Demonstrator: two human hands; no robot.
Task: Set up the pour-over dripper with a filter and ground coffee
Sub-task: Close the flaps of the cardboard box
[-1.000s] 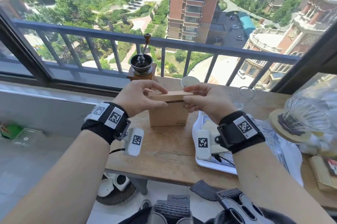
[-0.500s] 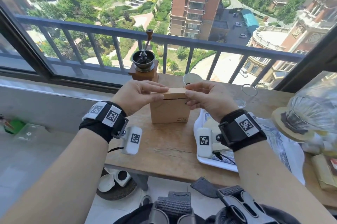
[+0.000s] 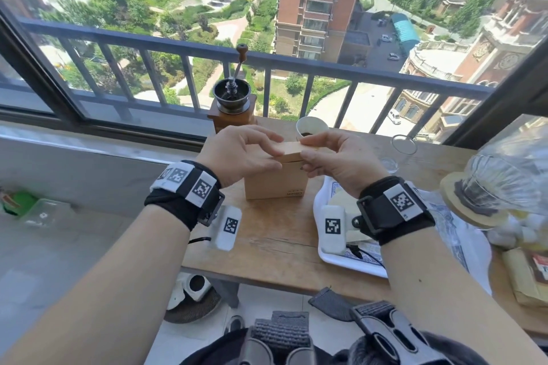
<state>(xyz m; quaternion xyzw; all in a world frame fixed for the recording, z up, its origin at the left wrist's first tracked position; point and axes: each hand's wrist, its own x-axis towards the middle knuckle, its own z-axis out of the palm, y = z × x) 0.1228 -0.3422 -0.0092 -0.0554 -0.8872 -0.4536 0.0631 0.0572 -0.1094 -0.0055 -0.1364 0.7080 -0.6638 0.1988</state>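
A brown cardboard box (image 3: 274, 183) stands upright on the wooden table (image 3: 272, 234). My left hand (image 3: 241, 154) pinches the left end of its top flap, and my right hand (image 3: 335, 157) pinches the right end. A small white cup (image 3: 311, 128) with dark ground coffee sits just behind my right hand. A glass dripper (image 3: 486, 186) on a round wooden collar sits at the right, wrapped in clear plastic. What the box holds is hidden.
A wooden hand-crank coffee grinder (image 3: 232, 103) stands at the table's back edge by the railing. A clear glass (image 3: 400, 151) sits right of the cup. A white tray (image 3: 350, 257) with blue pattern lies under my right wrist. A paper packet (image 3: 527, 278) lies far right.
The top flap has come down from slightly raised to nearly flat on the box. Both hands stay at its ends. The camera has tilted a little, shifting the scene.
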